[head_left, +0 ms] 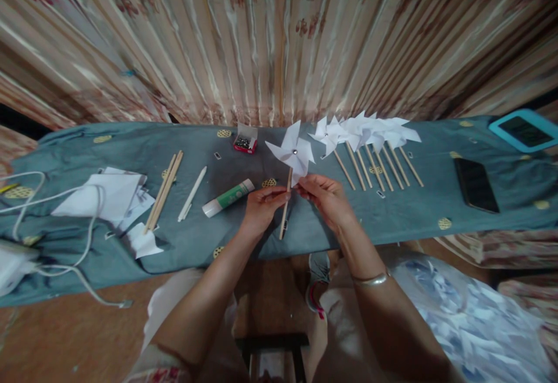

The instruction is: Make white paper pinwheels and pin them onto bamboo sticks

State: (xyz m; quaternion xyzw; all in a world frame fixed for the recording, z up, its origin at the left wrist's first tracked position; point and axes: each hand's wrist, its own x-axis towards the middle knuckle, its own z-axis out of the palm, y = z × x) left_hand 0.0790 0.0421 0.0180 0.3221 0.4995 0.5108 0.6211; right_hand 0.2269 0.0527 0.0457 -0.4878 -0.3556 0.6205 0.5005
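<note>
Head view: white pinwheel (pixel 289 153) (silver pin (pixel 295 151) centred).

A long, narrow table draped in grey-green cloth (pixel 418 211), laid with papers, sticks and pinwheels.
The cloth has yellow patches and wrinkles toward its ends; at the left end sits a white plug block (pixel 13 269), its white cables (pixel 89 237) running across a pile of white paper (pixel 102 194) and over the near edge; beside the pile lie wooden sticks (pixel 164 192), their near ends over a small paper piece (pixel 142 242); then come a white pen (pixel 192 194), a green-and-white glue stick (pixel 229 197) and an open red box (pixel 245 140) of small metal pins; farther right, overlapping white pinwheels (pixel 368 132) lie in a row, sticks toward the near edge; beyond them, a black phone (pixel 475 185) and a blue-framed device (pixel 524 129).
</note>
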